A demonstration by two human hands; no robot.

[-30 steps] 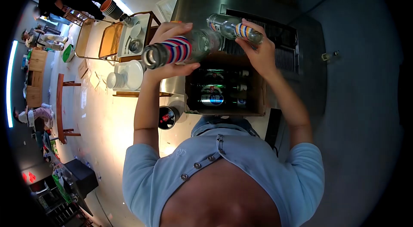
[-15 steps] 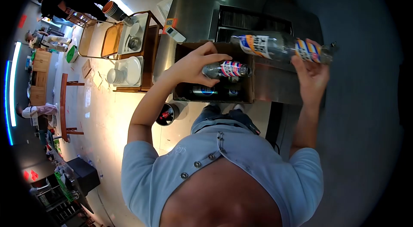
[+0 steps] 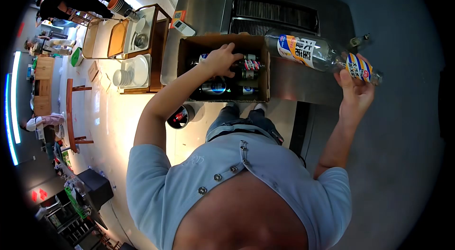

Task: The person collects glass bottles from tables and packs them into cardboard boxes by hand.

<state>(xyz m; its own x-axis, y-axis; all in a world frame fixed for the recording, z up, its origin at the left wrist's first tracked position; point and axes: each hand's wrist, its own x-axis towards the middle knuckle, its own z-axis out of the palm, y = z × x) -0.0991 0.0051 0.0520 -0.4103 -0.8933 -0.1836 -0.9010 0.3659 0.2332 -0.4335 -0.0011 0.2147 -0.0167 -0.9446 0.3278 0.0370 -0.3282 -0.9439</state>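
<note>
An open cardboard box (image 3: 266, 79) stands before me with several dark bottles lying in it. My left hand (image 3: 219, 62) reaches into the box, fingers bent around a small glass bottle (image 3: 252, 64) with a red-and-white neck label. That bottle lies on its side, its body partly hidden by the hand. To the right, my right hand (image 3: 354, 91) grips a clear glass bottle (image 3: 303, 51) near its labelled neck. It is held sideways above the counter, base pointing left toward the box. Behind it shows another bottle neck (image 3: 360, 40); whether I hold that one too is unclear.
A steel counter (image 3: 204, 1) with a recessed grill (image 3: 275, 15) lies beyond the box. On it sit a white remote (image 3: 184, 28) and an orange card. At left, a trolley (image 3: 154, 67) carries dishes. A bin (image 3: 179, 117) stands by my feet. Other people are in the far left background.
My left hand has gone down into the box with the small bottle. My right hand has shifted slightly right and down with its bottle. The view has turned a little.
</note>
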